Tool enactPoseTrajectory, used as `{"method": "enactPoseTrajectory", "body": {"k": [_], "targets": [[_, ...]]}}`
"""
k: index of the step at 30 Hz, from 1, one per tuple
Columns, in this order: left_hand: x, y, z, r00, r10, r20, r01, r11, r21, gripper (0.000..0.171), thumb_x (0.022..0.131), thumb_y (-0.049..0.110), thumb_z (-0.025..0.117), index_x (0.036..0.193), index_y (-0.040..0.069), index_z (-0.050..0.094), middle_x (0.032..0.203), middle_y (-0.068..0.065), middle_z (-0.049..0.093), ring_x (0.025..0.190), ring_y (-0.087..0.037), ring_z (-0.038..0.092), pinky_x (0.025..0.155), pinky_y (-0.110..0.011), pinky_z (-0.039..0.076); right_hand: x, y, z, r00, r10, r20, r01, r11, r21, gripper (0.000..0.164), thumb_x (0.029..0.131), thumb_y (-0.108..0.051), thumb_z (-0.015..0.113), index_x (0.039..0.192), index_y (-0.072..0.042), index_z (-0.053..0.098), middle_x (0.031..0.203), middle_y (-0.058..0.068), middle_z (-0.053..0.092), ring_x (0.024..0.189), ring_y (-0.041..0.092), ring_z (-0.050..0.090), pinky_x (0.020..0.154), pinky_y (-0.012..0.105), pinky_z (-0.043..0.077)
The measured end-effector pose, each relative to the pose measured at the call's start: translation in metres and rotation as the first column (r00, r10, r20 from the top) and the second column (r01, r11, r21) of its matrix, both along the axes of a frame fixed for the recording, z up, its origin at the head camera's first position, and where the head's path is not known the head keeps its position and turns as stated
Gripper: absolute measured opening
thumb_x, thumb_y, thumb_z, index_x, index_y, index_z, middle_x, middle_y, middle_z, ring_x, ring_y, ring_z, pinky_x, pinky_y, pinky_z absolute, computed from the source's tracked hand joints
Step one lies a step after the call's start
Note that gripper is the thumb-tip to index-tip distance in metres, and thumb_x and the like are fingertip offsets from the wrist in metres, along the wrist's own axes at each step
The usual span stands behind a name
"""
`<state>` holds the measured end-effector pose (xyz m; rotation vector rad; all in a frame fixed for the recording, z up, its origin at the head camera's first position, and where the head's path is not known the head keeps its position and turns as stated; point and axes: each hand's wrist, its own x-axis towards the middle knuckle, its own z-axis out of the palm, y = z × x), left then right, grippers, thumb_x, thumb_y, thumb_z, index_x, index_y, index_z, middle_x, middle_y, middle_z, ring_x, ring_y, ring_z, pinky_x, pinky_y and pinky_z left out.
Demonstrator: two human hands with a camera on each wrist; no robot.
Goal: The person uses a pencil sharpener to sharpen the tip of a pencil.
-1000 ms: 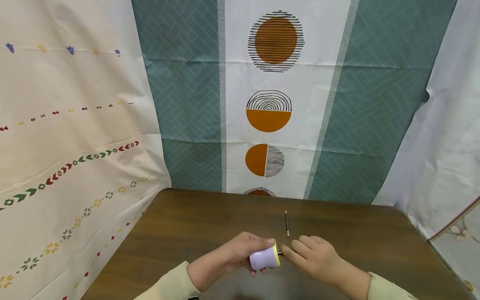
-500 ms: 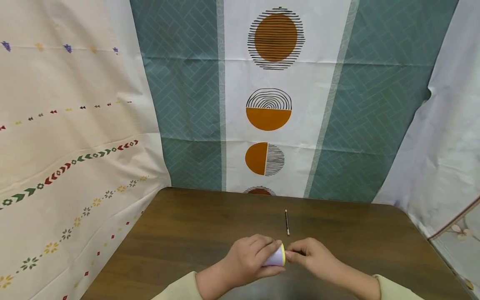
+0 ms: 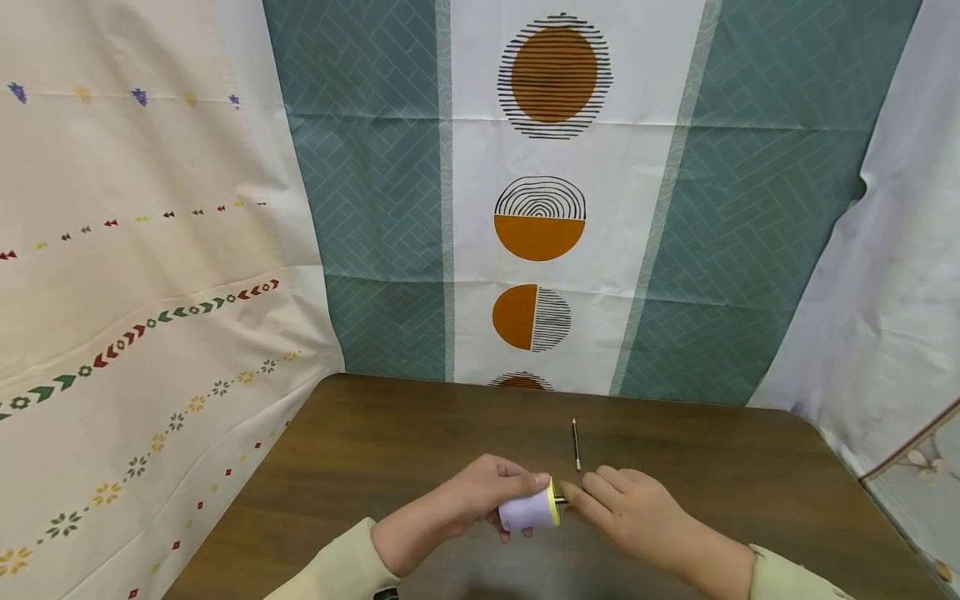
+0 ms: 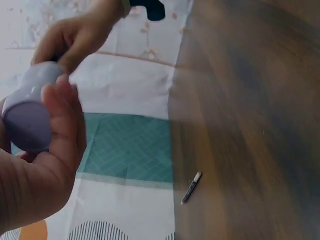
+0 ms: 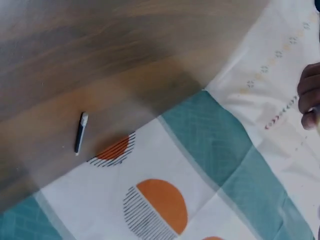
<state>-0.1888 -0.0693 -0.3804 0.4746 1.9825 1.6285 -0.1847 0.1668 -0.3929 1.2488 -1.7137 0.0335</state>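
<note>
Gripped in my left hand [image 3: 474,497] is a small lavender cylinder [image 3: 527,512] with a yellow rim, which looks like a pencil sharpener. It lies on its side above the table, yellow end to the right. A thin dark stick [image 3: 561,500] sticks out of that end, and my right hand [image 3: 630,517] pinches it; the rest of it is hidden by the fingers. In the left wrist view, fingers curl round the cylinder [image 4: 30,125], whose flat base faces the camera. The right wrist view shows only part of my left hand [image 5: 310,97] at its right edge.
A black pencil [image 3: 576,446] with a white end lies on the brown wooden table [image 3: 420,425], beyond my hands. A green and white patterned cloth [image 3: 382,208] hangs behind the table, with pale cloths at both sides.
Half a second ago my left hand was rolled over, its back covering more of the cylinder. It has turned back and moved slightly left. My right hand's grip pose changed and returned.
</note>
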Motion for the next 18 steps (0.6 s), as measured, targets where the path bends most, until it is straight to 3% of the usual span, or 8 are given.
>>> {"method": "enactPoseTrajectory", "body": {"k": [3,7,10,11,13,14,16,18], "targets": [[0.003,0.002,0.001,0.998,-0.029,0.055,0.029,1.000,-0.007,0.041,0.101,0.033,0.063,0.107,-0.006,0.074,0.072,-0.001,0.067,0.057,-0.009,0.063,0.045,-0.020,0.048,-0.004,-0.002,-0.001,0.990,0.080,-0.117,-0.082,0.997,-0.014,0.036,0.111,-0.023,0.044,0.084,-0.010,0.065,0.068,-0.006,0.051,0.056,0.005,0.043,0.047,0.011,0.036],[0.004,0.008,-0.005,0.986,0.024,-0.163,-0.026,1.000,-0.013,0.033,0.095,0.027,0.072,0.107,-0.003,0.075,0.084,-0.008,0.073,0.063,-0.008,0.061,0.047,-0.020,0.048,-0.004,-0.003,-0.005,0.994,0.107,0.031,-0.104,0.990,-0.091,0.038,0.110,-0.024,0.044,0.079,-0.011,0.062,0.063,-0.008,0.050,0.051,0.001,0.042,0.046,0.007,0.034],[0.004,0.010,-0.015,0.846,0.022,-0.532,-0.056,0.997,-0.047,0.034,0.090,0.025,0.079,0.111,-0.001,0.075,0.098,-0.013,0.077,0.072,-0.004,0.062,0.056,-0.016,0.051,-0.001,-0.002,-0.008,0.957,0.086,0.278,-0.048,0.989,-0.141,0.040,0.110,-0.030,0.044,0.078,-0.015,0.062,0.061,-0.012,0.049,0.054,-0.007,0.036,0.049,0.004,0.031],[0.003,0.010,-0.019,0.720,-0.010,-0.694,-0.063,0.995,-0.079,0.037,0.087,0.026,0.082,0.111,0.000,0.075,0.101,-0.012,0.078,0.075,-0.004,0.064,0.060,-0.015,0.052,0.000,-0.001,-0.008,0.913,0.085,0.399,-0.027,0.988,-0.150,0.038,0.109,-0.030,0.048,0.077,-0.016,0.062,0.060,-0.013,0.048,0.055,-0.009,0.033,0.050,0.004,0.029],[0.000,0.008,-0.027,0.332,-0.073,-0.940,-0.131,0.984,-0.123,0.045,0.081,0.031,0.088,0.112,0.001,0.074,0.103,-0.009,0.078,0.081,-0.004,0.067,0.070,-0.012,0.055,0.001,0.001,-0.007,0.704,0.119,0.701,-0.013,0.988,-0.155,0.034,0.107,-0.028,0.053,0.079,-0.015,0.066,0.062,-0.016,0.048,0.059,-0.012,0.032,0.052,0.005,0.030],[-0.002,0.007,-0.029,0.109,-0.100,-0.989,-0.177,0.977,-0.118,0.048,0.079,0.034,0.089,0.112,0.002,0.074,0.102,-0.007,0.077,0.083,-0.005,0.069,0.074,-0.012,0.056,0.001,0.002,-0.005,0.504,0.162,0.848,-0.022,0.984,-0.175,0.034,0.107,-0.026,0.054,0.079,-0.011,0.067,0.062,-0.016,0.048,0.058,-0.011,0.032,0.050,0.008,0.030],[-0.008,0.006,-0.033,-0.284,-0.138,-0.949,-0.238,0.969,-0.070,0.055,0.077,0.043,0.089,0.112,0.004,0.073,0.100,-0.003,0.076,0.088,-0.009,0.071,0.080,-0.014,0.058,-0.002,0.005,-0.001,-0.065,0.245,0.967,-0.014,0.969,-0.246,0.032,0.106,-0.023,0.055,0.079,-0.011,0.065,0.060,-0.017,0.042,0.053,-0.009,0.028,0.045,0.013,0.024],[-0.012,0.004,-0.034,-0.460,-0.166,-0.872,-0.239,0.969,-0.058,0.058,0.077,0.050,0.087,0.112,0.005,0.074,0.100,0.000,0.074,0.088,-0.008,0.070,0.084,-0.015,0.058,-0.006,0.008,0.001,-0.525,0.264,0.809,0.070,0.961,-0.269,0.031,0.106,-0.022,0.050,0.081,-0.010,0.064,0.059,-0.017,0.037,0.048,-0.005,0.024,0.043,0.017,0.018]]}}
